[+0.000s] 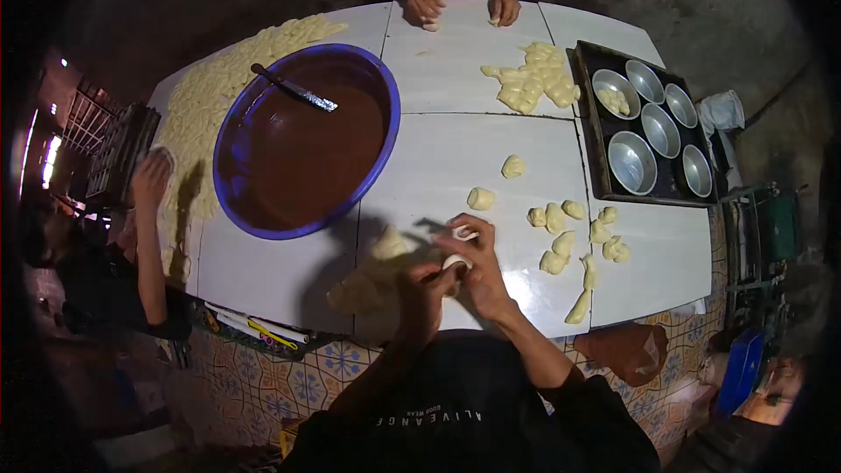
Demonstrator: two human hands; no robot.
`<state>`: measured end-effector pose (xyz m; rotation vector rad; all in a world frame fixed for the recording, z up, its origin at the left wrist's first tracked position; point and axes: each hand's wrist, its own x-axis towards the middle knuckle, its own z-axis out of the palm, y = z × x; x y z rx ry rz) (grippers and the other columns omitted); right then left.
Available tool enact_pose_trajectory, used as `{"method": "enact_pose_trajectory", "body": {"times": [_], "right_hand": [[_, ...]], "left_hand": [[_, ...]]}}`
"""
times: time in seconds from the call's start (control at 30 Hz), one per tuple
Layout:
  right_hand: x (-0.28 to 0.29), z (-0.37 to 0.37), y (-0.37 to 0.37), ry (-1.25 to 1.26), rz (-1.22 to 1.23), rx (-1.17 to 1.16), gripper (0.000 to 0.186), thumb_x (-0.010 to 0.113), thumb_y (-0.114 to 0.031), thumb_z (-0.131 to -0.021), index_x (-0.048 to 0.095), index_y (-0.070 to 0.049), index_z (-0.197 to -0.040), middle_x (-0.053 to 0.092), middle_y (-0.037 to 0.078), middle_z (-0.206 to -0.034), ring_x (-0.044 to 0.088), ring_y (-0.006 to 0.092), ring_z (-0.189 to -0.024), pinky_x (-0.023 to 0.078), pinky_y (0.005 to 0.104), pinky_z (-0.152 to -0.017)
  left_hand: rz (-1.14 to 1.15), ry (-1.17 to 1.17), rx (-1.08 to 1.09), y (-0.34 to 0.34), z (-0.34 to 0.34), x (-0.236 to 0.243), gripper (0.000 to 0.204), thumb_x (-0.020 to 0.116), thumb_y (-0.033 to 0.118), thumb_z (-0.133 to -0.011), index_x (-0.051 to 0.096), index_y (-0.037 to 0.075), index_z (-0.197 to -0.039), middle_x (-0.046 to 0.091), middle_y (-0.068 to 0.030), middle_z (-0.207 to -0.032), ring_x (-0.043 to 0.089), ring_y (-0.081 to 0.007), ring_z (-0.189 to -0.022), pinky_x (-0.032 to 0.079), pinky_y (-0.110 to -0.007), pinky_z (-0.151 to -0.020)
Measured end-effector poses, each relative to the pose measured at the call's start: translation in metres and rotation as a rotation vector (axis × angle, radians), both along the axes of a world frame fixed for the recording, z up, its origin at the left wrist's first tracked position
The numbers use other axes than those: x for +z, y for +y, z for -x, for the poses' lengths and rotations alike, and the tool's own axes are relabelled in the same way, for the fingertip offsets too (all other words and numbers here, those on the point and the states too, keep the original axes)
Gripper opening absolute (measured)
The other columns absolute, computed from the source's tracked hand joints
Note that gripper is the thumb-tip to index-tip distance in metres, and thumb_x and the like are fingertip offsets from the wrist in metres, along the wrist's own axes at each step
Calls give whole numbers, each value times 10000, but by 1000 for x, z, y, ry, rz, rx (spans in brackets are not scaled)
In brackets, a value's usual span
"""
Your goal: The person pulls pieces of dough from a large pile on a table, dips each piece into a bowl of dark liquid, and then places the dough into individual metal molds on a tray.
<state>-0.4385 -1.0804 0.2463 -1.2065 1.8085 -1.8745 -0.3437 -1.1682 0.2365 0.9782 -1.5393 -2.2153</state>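
Note:
Near the front edge of the white table (455, 149), my left hand (427, 293) and my right hand (482, 271) meet around a small piece of pale dough (455, 261). Both have curled fingers. Another bit of dough (465, 232) shows at the fingers of my right hand. Left of my hands lie a pointed lump of dough (388, 243) and a larger shaded mass (355, 294). Separate dough lumps (481, 199) lie ahead, and several more (554, 217) lie to the right, beside a long dough strip (582, 292).
A blue basin (393, 105) of brown filling holds a flat-bladed tool (298, 89). Many dough pieces (197, 105) cover the left side. A black tray (600, 158) carries round metal tins (632, 162). Co-workers' hands (425, 4) work across the table and at left (151, 177).

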Motion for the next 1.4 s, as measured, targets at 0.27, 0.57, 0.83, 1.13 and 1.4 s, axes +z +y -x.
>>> {"method": "enact_pose_trajectory", "body": {"times": [0.27, 0.57, 0.83, 1.13, 1.4], "right_hand": [[-44, 7, 0, -589, 112, 351, 1158, 806, -533, -656, 146, -78, -1492, 294, 92, -1423, 398, 229, -1195, 392, 379, -995], [-60, -3, -10, -559, 99, 193, 1146, 719, -633, -706, 86, -155, -1533, 255, 84, -1484, 417, 181, -1117, 436, 287, -823], [-91, 0, -28, -838, 160, 222, 672, 525, -286, -980, 173, -67, -1509, 499, 125, -1316, 540, 159, -997, 473, 248, -804], [-73, -18, -20, -617, -57, -156, 291, 595, -121, -924, 610, 16, -1181, 590, 58, -974, 516, 128, -808, 455, 251, -725], [-52, -20, 6, -258, 88, -190, 185, 594, -5, -849, 671, -4, -1017, 555, 141, -1131, 563, 240, -1056, 447, 320, -896]], "left_hand": [[-709, 546, -404, -39, 14, 28, 1585, 432, 1014, -359, 139, -93, -1455, 227, -263, -1499, 243, -402, -1362, 246, -510, -1087], [963, -617, -251, -200, 63, 77, 734, 204, 590, -973, 630, 0, -882, 619, -249, -766, 584, -446, -887, 419, -490, -865], [1430, -395, 132, -126, 35, 28, 654, 313, 535, -987, 657, -15, -903, 656, -260, -839, 653, -365, -844, 485, -458, -769], [-124, -181, -11, -40, 7, 17, 566, 488, 379, -952, 431, -4, -1365, 431, -173, -1394, 444, -277, -1265, 396, -432, -1025], [590, 73, -189, -26, -17, -13, 292, 688, 63, -850, 620, -79, -1095, 622, -104, -917, 613, -139, -817, 487, -258, -689]]}}
